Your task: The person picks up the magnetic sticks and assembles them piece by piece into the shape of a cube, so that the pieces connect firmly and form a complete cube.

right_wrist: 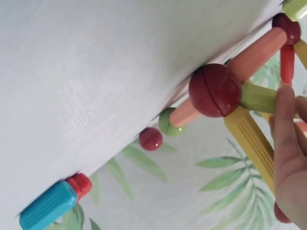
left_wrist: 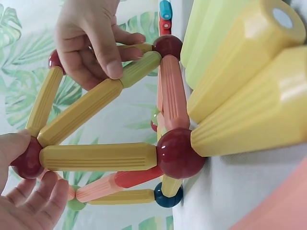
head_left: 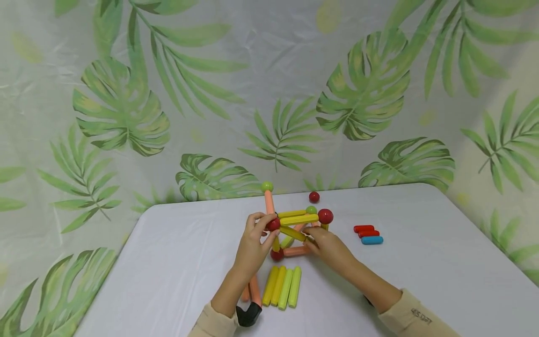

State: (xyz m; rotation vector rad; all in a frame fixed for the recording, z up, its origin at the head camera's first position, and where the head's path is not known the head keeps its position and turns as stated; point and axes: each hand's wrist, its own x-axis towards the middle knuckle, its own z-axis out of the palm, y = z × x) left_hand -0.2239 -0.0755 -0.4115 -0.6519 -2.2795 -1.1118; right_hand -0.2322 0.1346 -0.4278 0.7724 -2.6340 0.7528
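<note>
A frame of magnetic rods and balls stands on the table. My left hand (head_left: 252, 241) grips a red ball (left_wrist: 29, 158) at its upper near corner, thumb on one side and fingers on the other. From that ball a yellow rod (left_wrist: 81, 112) slants down and meets a short light-green rod (left_wrist: 141, 68) end to end. My right hand (head_left: 330, 243) pinches the slanted yellow rod near this joint. The green rod's other end is at a lower red ball (right_wrist: 215, 90). A pink rod (head_left: 269, 202) topped by a green ball (head_left: 267, 186) rises behind my left hand.
Several yellow and light-green rods (head_left: 281, 286) lie in a row nearest me, with pink rods (head_left: 255, 291) left of them. Red rods (head_left: 364, 229) and a blue rod (head_left: 372, 240) lie to the right. A loose red ball (head_left: 314, 197) sits near the table's back edge.
</note>
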